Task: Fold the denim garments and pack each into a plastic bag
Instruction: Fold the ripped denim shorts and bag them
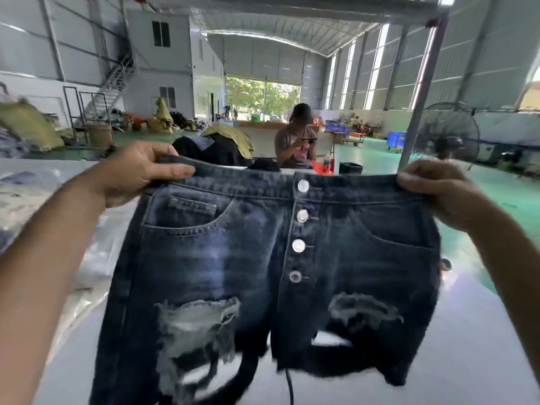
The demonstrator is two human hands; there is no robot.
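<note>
Dark denim shorts (263, 273) held up in the air, front facing the wearer, spread flat above the white bench (438, 346). Left hand (131, 173) grips the waistband's left corner: thumb lies along the front of the band, the other fingers curl behind the cloth. Right hand (435, 194) pinches the right corner of the waistband, fingers bent over the band's top edge, tips hidden behind the denim. Waistband stretched taut between the two hands. Four metal buttons (302, 216) run down the fly. Ripped, frayed patches on both legs; hems ragged, hanging just above the bench top. Clear plastic bags (38, 194) lie along the bench's left edge. Past the far edge, a seated person (296, 141) and a standing fan (447, 135).
</note>
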